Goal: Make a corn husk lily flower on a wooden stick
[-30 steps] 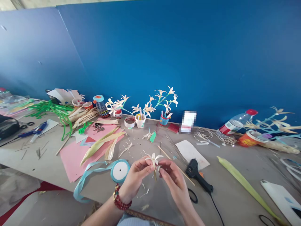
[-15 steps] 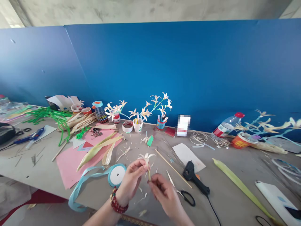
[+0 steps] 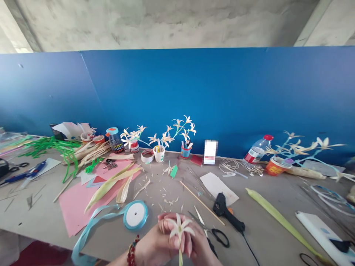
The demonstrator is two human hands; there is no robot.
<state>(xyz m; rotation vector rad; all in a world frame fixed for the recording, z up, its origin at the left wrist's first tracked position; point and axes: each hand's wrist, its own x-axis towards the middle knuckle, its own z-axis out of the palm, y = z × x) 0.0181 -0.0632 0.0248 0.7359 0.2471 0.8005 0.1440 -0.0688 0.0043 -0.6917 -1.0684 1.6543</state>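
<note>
A handmade white flower with narrow pointed petals faces up towards me at the bottom middle, its pale green stem pointing down at me. My left hand, with a red bead bracelet at the wrist, is closed on it, thumb against the stem just under the petals. Close against it, my right hand has curled fingers around the same stem; its fingertips are partly hidden behind the flower. Scissors lie just right of my hands. A roll of light blue ribbon rests to the left.
A black glue gun and a thin wooden stick lie to the right, near a green husk. Pink paper with husks lies left. Along the blue partition stand a white cup of similar flowers and a bottle.
My hands have come lower and closer together, and the flower has turned to face me. The view has tilted up, showing more wall.
</note>
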